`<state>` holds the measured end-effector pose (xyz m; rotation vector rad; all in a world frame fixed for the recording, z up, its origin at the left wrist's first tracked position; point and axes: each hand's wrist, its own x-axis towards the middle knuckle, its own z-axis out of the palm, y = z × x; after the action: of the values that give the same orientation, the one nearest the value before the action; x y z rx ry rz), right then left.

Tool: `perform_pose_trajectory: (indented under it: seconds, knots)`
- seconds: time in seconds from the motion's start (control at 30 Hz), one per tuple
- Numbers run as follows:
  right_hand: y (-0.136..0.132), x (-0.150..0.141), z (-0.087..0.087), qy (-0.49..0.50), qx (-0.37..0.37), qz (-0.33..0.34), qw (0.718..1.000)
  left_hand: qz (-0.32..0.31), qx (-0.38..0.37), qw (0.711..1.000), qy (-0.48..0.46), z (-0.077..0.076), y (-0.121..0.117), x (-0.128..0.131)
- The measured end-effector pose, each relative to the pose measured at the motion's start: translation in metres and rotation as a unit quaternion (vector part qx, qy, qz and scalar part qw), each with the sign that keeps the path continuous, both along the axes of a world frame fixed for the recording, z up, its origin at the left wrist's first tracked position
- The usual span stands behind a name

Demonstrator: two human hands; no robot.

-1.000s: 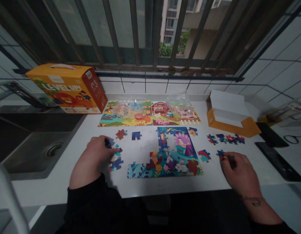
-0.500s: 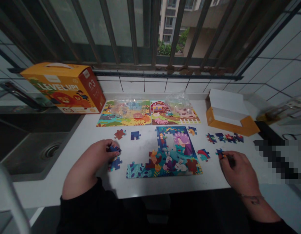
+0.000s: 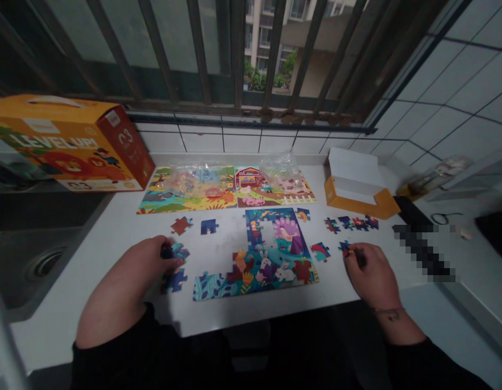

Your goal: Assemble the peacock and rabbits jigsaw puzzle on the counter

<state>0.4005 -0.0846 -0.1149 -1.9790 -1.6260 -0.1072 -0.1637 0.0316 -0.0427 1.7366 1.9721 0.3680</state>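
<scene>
A partly joined jigsaw puzzle (image 3: 271, 265) with rabbits and a purple peacock lies on the counter between my hands. At its left, my left hand (image 3: 153, 262) is closed, thumb and fingers pinching a blue puzzle piece (image 3: 179, 251). Another blue piece (image 3: 175, 280) rests just below those fingers. To the puzzle's right, my right hand (image 3: 371, 271) pinches a dark blue puzzle piece (image 3: 344, 247) at the counter surface; the fingers partly cover it. Nearby are a loose rainbow piece (image 3: 320, 251), a brown piece (image 3: 181, 225) and a blue piece (image 3: 209, 226).
Behind the puzzle lie two finished picture puzzles (image 3: 190, 197) with clear plastic bags (image 3: 281, 165) on them. An orange box (image 3: 68, 146) stands back left beside the sink (image 3: 47, 260). An open carton (image 3: 359, 189) and several loose pieces (image 3: 351, 223) are at the right.
The camera has turned to the right, so the whole scene sits further left. The piece in my left hand shows more of its face. Both hands stay near the same spots on the counter.
</scene>
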Motion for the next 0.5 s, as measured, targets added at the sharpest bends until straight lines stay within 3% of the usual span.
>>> perform_pose_trajectory:
  seconds: [0.07,0.13,0.27,0.33,0.4,0.5]
  knots:
    - [0.000,-0.001,0.002,-0.002,0.004,0.010,1.000,-0.043,-0.019,0.999,0.000,0.011,-0.002,0.011]
    - [0.001,-0.009,0.011,-0.004,0.015,0.021,1.000,-0.104,0.014,0.992,-0.071,0.025,-0.005,0.030]
    - [0.013,-0.062,0.052,0.070,0.052,0.101,0.991,-0.173,0.033,0.967,-0.186,0.042,-0.010,0.083]
    - [0.030,-0.101,0.076,0.148,-0.004,0.225,0.963,-0.191,0.018,0.954,-0.230,0.040,-0.010,0.110]
    - [0.056,-0.137,0.094,0.209,-0.092,0.345,0.910,-0.211,0.012,0.944,-0.254,0.035,-0.008,0.132]
    - [0.104,-0.171,0.101,0.249,-0.156,0.421,0.858,-0.210,0.024,0.942,-0.261,0.027,-0.006,0.148]
